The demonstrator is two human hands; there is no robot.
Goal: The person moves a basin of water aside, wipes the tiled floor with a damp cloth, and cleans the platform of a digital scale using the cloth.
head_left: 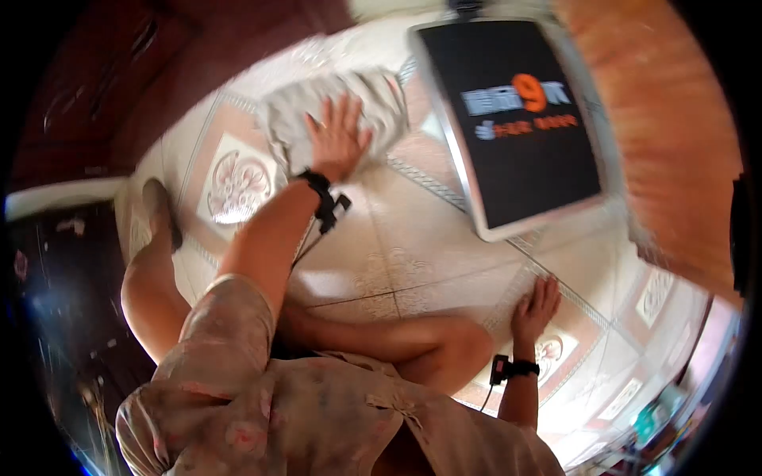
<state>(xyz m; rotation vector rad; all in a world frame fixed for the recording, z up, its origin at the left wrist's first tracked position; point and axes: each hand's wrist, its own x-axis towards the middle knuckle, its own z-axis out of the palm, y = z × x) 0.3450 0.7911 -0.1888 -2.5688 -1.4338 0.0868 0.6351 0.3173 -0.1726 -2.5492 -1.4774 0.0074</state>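
Note:
My left hand lies palm down on a folded, wrinkled beige cloth, its fingers spread over the top. The cloth rests on the tiled floor, and I cannot make out whether it is a garment. Down at the right, my right hand is flat on the floor tiles, fingers stretched out, holding nothing. Each wrist wears a black strap with a small device and a cable.
A white-framed black panel with white and orange lettering is right of the cloth. Beyond it stands an orange-brown wooden surface. Dark red furniture is at upper left. My bent legs are on the patterned tile floor.

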